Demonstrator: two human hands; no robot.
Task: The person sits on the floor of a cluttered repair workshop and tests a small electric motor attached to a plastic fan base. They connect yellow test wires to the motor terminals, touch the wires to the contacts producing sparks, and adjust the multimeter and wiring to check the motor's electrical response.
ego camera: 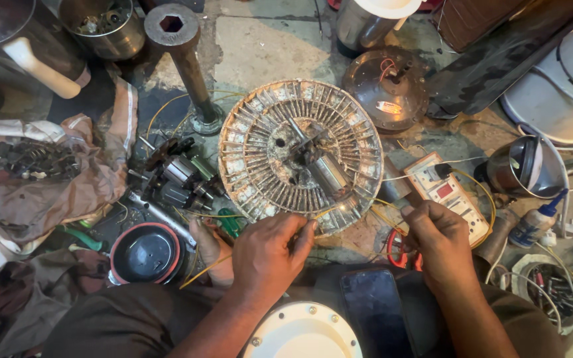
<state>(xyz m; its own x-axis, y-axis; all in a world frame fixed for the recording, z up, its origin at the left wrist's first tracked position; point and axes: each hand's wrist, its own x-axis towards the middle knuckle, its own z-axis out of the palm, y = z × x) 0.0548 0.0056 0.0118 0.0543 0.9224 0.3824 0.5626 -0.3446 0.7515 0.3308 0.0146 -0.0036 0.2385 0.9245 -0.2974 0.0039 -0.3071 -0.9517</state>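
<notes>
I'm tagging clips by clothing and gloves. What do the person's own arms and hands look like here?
Both are bare: the left hand and the right hand wear no gloves, and no rings, watch or bracelet show. No sleeves cover the forearms as far up as the view shows. Below them lies dark brownish clothing.

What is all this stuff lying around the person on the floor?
round wound motor core: one, rusty grey, centre of the floor
yellow wire: one strand, pinched by the left hand
meter: one, white and red, right of the core
domed motor cover: one, brown, behind the core
small motor parts: a cluster, dark, left of the core
metal post: one, grey, upright at the back
round cap: one, black with red rim, lower left
glue bottle: one, white with blue tip, right
phone: one, black, on the lap
left hand: at the core's near edge
right hand: beside the meter
</notes>
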